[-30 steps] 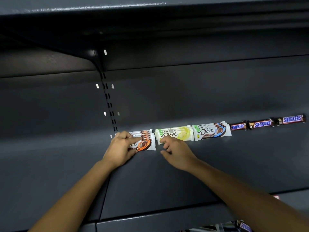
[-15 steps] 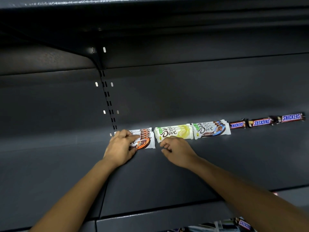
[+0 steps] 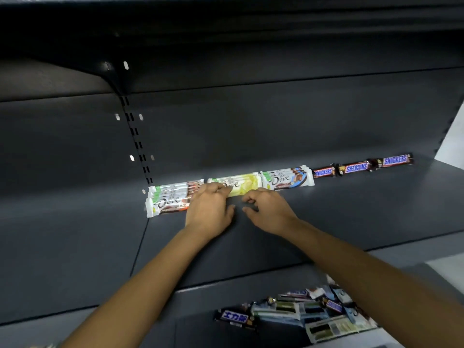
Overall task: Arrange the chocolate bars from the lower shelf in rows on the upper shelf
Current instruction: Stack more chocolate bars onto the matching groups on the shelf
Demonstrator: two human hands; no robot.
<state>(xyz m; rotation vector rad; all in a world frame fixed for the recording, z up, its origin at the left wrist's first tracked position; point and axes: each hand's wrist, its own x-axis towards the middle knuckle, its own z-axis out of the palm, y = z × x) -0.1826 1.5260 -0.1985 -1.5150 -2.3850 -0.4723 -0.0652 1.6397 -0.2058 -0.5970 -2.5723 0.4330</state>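
On the dark upper shelf [image 3: 351, 212] a row runs along the back wall: a stack of orange Dove bars [image 3: 170, 200], yellow Dove bars [image 3: 247, 183], blue Dove bars [image 3: 286, 179] and three Snickers bars [image 3: 354, 168]. My left hand [image 3: 209, 209] rests its fingertips on the left end of the yellow Dove bars. My right hand [image 3: 268, 209] sits just in front of them, its loosely curled fingers at their front edge and holding nothing. A loose pile of chocolate bars [image 3: 301, 312] lies on the lower shelf at bottom right.
A slotted upright post [image 3: 136, 139] runs up the back wall left of the row. Another shelf [image 3: 226, 11] hangs overhead. The shelf's right end [image 3: 449, 164] stops at a pale wall. Bare shelf surface spreads in front of the row.
My left hand has left the orange Dove stack and moved right onto the yellow Dove bars. My right hand stays by their front edge. The lower-shelf pile has come into view.
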